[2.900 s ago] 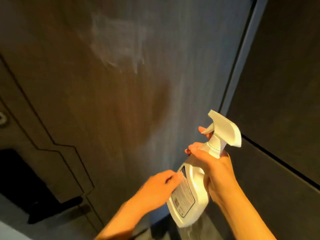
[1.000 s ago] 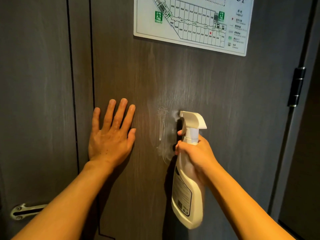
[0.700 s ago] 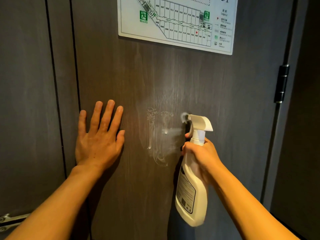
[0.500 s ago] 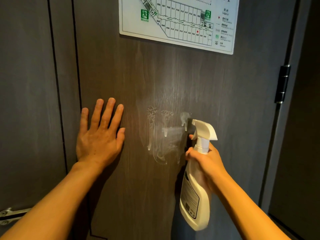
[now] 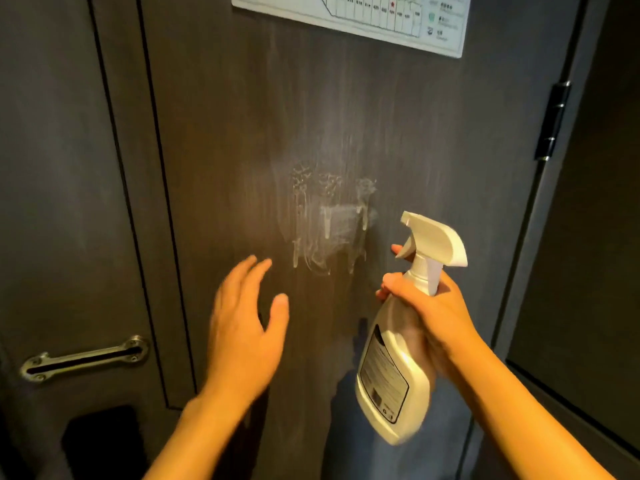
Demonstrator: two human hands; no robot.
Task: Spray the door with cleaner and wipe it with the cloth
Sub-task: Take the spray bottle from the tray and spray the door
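Observation:
A dark wood-grain door (image 5: pixel 415 140) fills the view. A wet patch of cleaner (image 5: pixel 329 223) runs down its middle in thin streaks. My right hand (image 5: pixel 433 313) grips the neck of a white spray bottle (image 5: pixel 398 358), held upright just right of the wet patch, nozzle pointing left, a finger on the trigger. My left hand (image 5: pixel 246 327) hovers off the door, lower left of the patch, fingers spread and blurred, holding nothing. No cloth is in view.
A white floor-plan sign (image 5: pixel 363 19) is fixed at the top of the door. A metal handle plate (image 5: pixel 86 356) sits at lower left above a black lock block (image 5: pixel 100 441). A black hinge (image 5: pixel 552 123) and the door frame stand at the right.
My left hand has lifted off the door and dropped down and to the right. The bottle has pulled back from the surface. The wet patch has grown and drips further.

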